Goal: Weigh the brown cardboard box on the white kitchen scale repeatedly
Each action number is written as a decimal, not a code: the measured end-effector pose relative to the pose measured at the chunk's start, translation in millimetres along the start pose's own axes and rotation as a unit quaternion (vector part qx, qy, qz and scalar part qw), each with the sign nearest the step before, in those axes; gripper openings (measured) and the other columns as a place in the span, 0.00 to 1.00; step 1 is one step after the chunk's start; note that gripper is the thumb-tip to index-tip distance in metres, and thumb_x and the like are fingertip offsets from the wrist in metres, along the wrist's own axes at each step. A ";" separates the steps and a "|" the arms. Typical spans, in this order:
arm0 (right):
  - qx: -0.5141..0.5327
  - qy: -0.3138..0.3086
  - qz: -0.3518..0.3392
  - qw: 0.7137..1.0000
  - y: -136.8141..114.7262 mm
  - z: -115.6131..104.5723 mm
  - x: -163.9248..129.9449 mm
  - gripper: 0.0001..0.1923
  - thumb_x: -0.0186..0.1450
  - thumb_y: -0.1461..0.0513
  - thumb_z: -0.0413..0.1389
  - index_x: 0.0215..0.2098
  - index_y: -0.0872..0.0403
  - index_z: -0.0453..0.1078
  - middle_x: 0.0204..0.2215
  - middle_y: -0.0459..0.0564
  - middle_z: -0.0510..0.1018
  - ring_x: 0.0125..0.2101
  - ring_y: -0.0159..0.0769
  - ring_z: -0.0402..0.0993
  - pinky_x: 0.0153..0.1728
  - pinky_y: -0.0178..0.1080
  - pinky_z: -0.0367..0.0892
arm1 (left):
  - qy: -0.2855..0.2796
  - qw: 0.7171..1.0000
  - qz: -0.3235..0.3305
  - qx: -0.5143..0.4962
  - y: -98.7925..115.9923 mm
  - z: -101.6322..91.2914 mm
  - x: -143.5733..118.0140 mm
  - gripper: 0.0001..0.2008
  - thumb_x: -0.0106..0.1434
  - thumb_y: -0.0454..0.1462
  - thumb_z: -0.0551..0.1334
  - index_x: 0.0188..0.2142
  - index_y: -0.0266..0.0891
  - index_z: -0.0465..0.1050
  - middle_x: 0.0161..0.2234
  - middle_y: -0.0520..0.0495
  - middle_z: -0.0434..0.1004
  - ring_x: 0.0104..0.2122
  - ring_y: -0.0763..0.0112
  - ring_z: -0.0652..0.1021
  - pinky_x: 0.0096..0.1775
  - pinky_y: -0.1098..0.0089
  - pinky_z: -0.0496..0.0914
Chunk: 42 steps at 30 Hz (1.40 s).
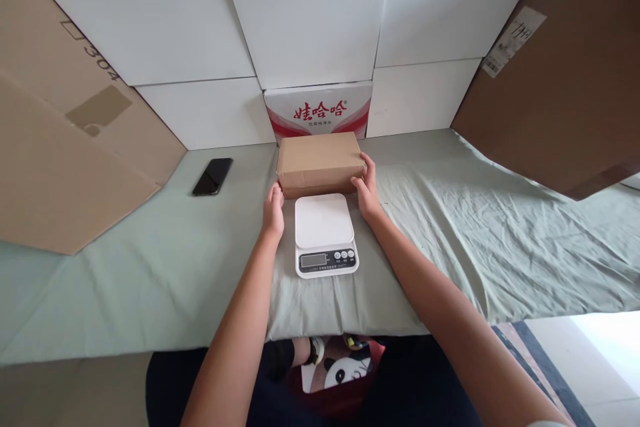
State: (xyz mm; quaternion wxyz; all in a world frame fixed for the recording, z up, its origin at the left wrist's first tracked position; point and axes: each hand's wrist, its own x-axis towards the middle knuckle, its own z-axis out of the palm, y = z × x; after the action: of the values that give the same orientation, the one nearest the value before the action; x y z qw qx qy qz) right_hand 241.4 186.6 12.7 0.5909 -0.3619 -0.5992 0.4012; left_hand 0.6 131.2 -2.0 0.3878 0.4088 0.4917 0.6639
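A brown cardboard parcel [320,161] lies on the pale green cloth-covered table [150,260], just behind a white digital kitchen scale [325,233]. My left hand [273,210] presses against the parcel's near left corner. My right hand [367,188] wraps around its right end, thumb on the front face. Both hands grip the parcel between them. The scale's platform is bare and its display faces me.
A black phone [213,176] lies on the cloth to the left. A red-and-white printed carton [320,110] stands behind the parcel. White boards [310,20] wall the back, with brown cardboard sheets leaning at left [65,147] and right [565,87].
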 end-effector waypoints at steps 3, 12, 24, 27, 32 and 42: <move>0.043 -0.017 0.009 0.999 -1.0 -2.2 0.9 0.44 0.64 0.52 0.55 0.75 0.46 0.44 0.72 0.54 0.64 0.71 0.52 0.62 0.74 0.60 0.53 | 0.006 1.000 0.002 0.006 0.0 -2.7 1.7 0.39 0.68 0.61 0.58 0.67 0.39 0.70 0.70 0.37 0.69 0.73 0.54 0.66 0.72 0.57 0.59; 0.001 -0.024 0.034 0.999 7.1 -4.4 0.7 0.44 0.61 0.52 0.58 0.73 0.47 0.53 0.76 0.49 0.60 0.77 0.50 0.50 0.78 0.57 0.43 | -0.008 0.999 0.007 0.030 -2.7 -5.4 4.6 0.44 0.64 0.67 0.58 0.65 0.38 0.72 0.69 0.33 0.71 0.71 0.50 0.69 0.70 0.55 0.62; -0.040 -0.026 -0.141 0.989 -33.6 -13.4 -45.6 0.45 0.68 0.38 0.55 0.76 0.40 0.45 0.77 0.52 0.54 0.76 0.55 0.54 0.73 0.62 0.59 | 0.009 0.987 0.159 0.024 46.1 -12.0 -68.3 0.41 0.65 0.65 0.59 0.65 0.40 0.73 0.66 0.34 0.74 0.71 0.46 0.68 0.70 0.51 0.61; -0.062 -0.038 -0.143 0.987 -30.7 -19.8 -75.8 0.45 0.68 0.38 0.56 0.76 0.40 0.46 0.76 0.54 0.57 0.76 0.56 0.54 0.74 0.63 0.57 | 0.035 0.989 0.139 0.026 42.9 -20.8 -108.1 0.41 0.66 0.65 0.57 0.66 0.40 0.72 0.66 0.33 0.74 0.72 0.44 0.67 0.71 0.47 0.60; -0.055 -0.067 -0.118 0.989 -30.2 -29.3 -110.2 0.41 0.70 0.42 0.56 0.75 0.38 0.48 0.74 0.54 0.59 0.74 0.55 0.58 0.72 0.65 0.60 | 0.059 0.992 0.106 0.034 30.9 -35.0 -145.0 0.42 0.65 0.66 0.57 0.66 0.40 0.73 0.65 0.32 0.75 0.70 0.41 0.68 0.70 0.43 0.60; -0.070 -0.023 -0.087 0.993 -40.2 -35.4 -122.0 0.36 0.71 0.44 0.56 0.73 0.37 0.51 0.69 0.54 0.63 0.69 0.55 0.63 0.69 0.64 0.64 | 0.009 0.994 0.096 0.048 32.6 -34.7 -148.3 0.43 0.67 0.66 0.56 0.66 0.38 0.73 0.65 0.30 0.75 0.69 0.41 0.71 0.69 0.44 0.64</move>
State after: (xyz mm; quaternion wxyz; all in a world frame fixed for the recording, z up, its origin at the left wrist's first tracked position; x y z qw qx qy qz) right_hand 283.3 61.0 -2.5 0.5829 -0.3392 -0.6686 0.3133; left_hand 19.0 -23.4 -0.7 0.2978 0.4660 0.4854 0.6772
